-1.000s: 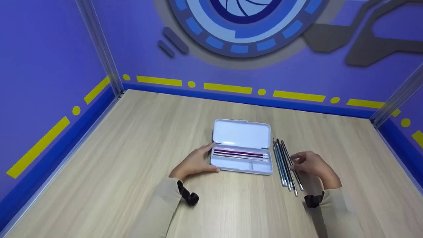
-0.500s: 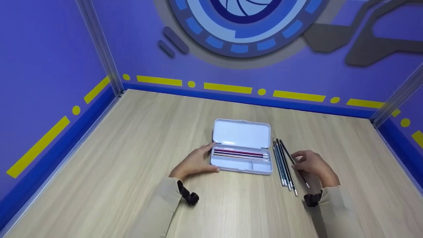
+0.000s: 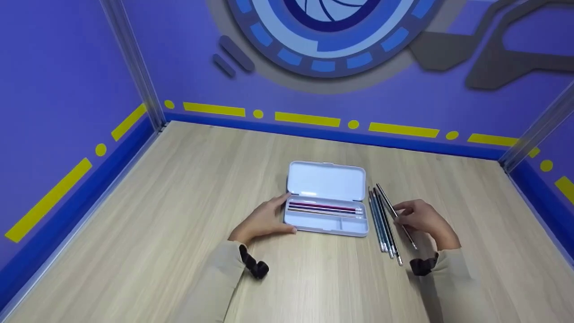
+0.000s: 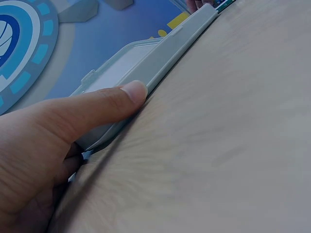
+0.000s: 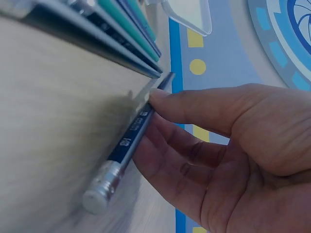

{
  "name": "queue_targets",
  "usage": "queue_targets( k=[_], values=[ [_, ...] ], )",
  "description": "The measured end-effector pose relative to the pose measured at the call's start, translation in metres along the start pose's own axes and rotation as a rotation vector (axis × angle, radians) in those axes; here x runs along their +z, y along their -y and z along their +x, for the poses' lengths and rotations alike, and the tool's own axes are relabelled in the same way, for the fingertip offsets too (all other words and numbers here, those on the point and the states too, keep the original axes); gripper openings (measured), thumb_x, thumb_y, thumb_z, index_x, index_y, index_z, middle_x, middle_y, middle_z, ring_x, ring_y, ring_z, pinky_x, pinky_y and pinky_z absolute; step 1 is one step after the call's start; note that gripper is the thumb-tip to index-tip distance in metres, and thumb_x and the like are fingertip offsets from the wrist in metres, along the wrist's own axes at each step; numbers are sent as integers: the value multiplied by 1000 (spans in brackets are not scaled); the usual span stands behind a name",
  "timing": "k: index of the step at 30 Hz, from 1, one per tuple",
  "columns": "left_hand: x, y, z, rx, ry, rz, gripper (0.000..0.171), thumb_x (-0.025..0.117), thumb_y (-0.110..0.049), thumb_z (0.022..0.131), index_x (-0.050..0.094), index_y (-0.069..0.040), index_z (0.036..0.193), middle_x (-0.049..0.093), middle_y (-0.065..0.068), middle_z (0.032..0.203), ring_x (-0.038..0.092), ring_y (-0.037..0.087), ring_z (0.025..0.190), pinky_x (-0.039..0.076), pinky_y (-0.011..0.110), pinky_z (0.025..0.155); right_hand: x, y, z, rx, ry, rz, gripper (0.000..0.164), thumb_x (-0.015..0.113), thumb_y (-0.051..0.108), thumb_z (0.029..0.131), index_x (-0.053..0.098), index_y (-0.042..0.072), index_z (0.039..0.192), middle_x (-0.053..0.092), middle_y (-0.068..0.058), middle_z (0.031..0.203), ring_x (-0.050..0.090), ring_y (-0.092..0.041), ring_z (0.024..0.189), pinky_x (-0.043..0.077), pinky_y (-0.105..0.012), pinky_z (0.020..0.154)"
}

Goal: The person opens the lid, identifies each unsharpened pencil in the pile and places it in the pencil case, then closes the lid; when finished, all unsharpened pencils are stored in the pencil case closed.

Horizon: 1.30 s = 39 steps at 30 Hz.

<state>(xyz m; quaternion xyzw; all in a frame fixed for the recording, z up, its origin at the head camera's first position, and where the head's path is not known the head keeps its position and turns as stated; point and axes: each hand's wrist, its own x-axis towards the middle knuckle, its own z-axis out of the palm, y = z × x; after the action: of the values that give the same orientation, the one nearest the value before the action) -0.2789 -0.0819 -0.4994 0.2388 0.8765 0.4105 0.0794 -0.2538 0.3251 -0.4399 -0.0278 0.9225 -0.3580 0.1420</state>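
An open white pencil case (image 3: 314, 221) lies on the table, its lid (image 3: 326, 181) folded back. Several pencils (image 3: 323, 207) lie in its long rear compartment. My left hand (image 3: 261, 219) holds the case's left end, the thumb (image 4: 133, 92) against the front wall; its other fingers are partly hidden. To the right of the case, my right hand (image 3: 425, 220) pinches a dark pencil (image 5: 132, 136) between thumb and fingers. That pencil has a white eraser end towards me and slants beside a bunch of dark and teal pencils (image 3: 379, 224) on the table.
The light wooden table (image 3: 202, 179) is bounded by blue-purple walls (image 3: 188, 67) at the back and sides. A small square compartment (image 3: 353, 224) sits at the case's front right. Black straps (image 3: 254, 264) are on both wrists.
My right hand has drawn one dark pencil away from the bunch, to the right, and its slant has changed. My left hand stays at the case.
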Motion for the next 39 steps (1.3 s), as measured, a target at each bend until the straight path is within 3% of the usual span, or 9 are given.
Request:
queue_targets(
  k=[7, 17, 26, 35, 39],
  values=[
    [0, -2, -1, -31, 6, -7, 105, 85, -42, 68, 29, -15, 152, 34, 14, 154, 30, 28, 143, 27, 43, 117, 2, 9, 5, 23, -48, -7, 43, 63, 6, 88, 56, -7, 128, 65, -24, 101, 62, -18, 76, 58, -35, 68],
    [0, -1, -1, -15, 2, -11, 104, 85, -41, 68, 30, -14, 152, 34, 14, 154, 31, 29, 143, 26, 42, 118, 3, 30, 7, -42, -101, 42, 40, 59, 0, 90, 56, -6, 130, 63, -26, 108, 64, -23, 84, 60, -38, 74],
    [0, 1, 1, -10, 6, -2, 104, 85, -42, 69, 29, -12, 152, 34, 15, 154, 31, 28, 142, 28, 43, 117, 7, 51, 14, -127, -165, 20, 35, 58, -1, 92, 61, -1, 127, 65, -24, 110, 62, -25, 90, 59, -40, 76],
    [0, 0, -1, -19, 0, -3, 105, 85, -42, 68, 29, -14, 152, 34, 14, 154, 31, 29, 143, 27, 44, 117, 20, 72, 27, -269, -209, -69, 29, 63, -3, 88, 70, 3, 115, 70, -20, 107, 63, -23, 83, 53, -23, 66],
    [0, 0, -1, -16, -3, -5, 105, 85, -42, 67, 30, -13, 152, 35, 15, 153, 32, 31, 142, 28, 45, 116, 28, 85, 32, -301, -193, -85, 28, 64, -3, 87, 72, 5, 112, 71, -17, 100, 62, -22, 79, 52, -23, 65]
  ],
)
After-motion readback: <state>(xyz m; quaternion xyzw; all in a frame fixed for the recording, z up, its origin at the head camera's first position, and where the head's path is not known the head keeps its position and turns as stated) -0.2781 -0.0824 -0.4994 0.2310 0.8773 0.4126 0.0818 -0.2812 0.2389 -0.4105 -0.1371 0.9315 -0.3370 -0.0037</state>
